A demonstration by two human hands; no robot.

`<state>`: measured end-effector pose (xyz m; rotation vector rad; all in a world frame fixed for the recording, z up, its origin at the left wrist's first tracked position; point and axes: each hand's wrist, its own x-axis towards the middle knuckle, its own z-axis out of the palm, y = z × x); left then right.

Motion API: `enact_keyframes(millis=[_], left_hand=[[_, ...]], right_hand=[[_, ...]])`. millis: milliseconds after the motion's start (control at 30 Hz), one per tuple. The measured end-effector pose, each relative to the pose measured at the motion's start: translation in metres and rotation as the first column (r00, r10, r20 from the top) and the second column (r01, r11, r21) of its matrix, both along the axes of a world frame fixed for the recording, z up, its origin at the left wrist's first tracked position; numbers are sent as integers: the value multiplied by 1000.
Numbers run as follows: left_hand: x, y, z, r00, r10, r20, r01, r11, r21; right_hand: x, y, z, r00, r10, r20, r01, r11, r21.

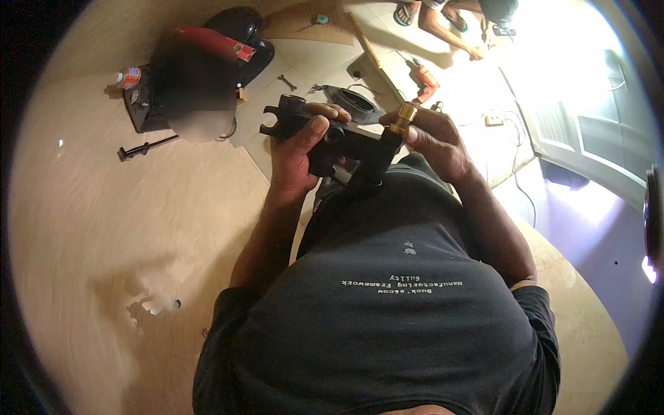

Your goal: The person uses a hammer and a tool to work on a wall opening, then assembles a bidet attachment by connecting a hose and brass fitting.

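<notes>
Carrying surface: the floor [318, 62], pale and tiled. A dark oval housing [354, 104] lies on it and serves as the landmark. To the left of the housing and slightly farther from the wearer lies a small open-end wrench [287, 82]; to its right, an orange-red power drill [428, 83]. Beyond the housing, a brown cardboard sheet [297, 29] is spread flat, with a long, narrow yellowish strip [365, 40] at its right. Beyond and right of the housing rests another person's sandalled foot [403, 14]; well to its right, a pale extension socket [494, 120].
</notes>
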<state>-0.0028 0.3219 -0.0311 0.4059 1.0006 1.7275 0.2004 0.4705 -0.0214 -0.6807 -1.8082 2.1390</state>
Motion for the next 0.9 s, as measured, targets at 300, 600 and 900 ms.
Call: enact_keyframes(millis=[300, 600, 900], left_hand=[[3, -8, 0, 999, 40, 11, -40, 999, 0], [5, -17, -5, 998, 31, -47, -33, 999, -30], [11, -22, -9, 999, 47, 2, -46, 997, -65]], right_hand=[[3, -9, -7, 992, 105, 76, -89, 977, -193], [5, -14, -3, 984, 136, 119, -116, 980, -161], [7, -21, -8, 987, 107, 122, -93, 989, -116]])
